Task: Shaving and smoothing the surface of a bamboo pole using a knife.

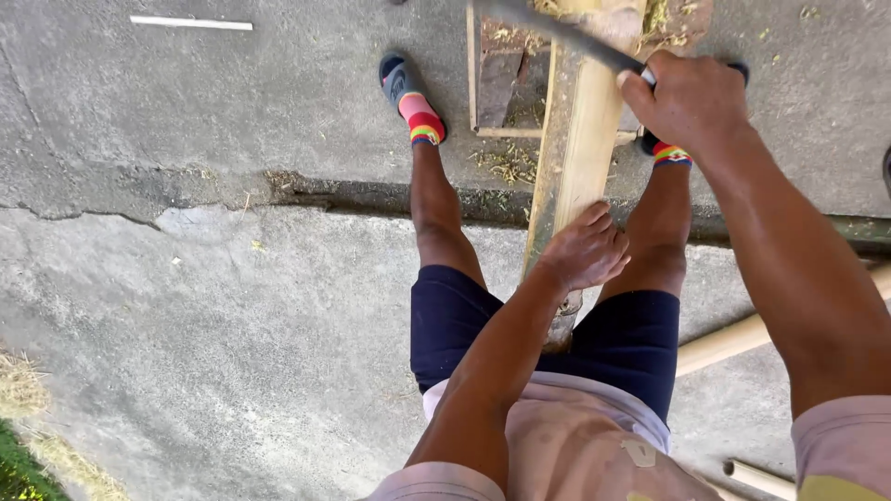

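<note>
Nearest the camera, the left hand (587,249) curls around the near stretch of a pale bamboo pole (580,139), fingers wrapped over its front face and thumb side against it, steadying the pole where it rises between the person's knees. The pole runs away from the body, its far end resting on a small wooden frame (501,83) on the concrete ground (232,278), with shavings scattered around. Higher and to the right, the right hand (689,97) is closed in a tight fist on the handle of a long dark blade (557,30), whose edge lies across the pole's upper part.
</note>
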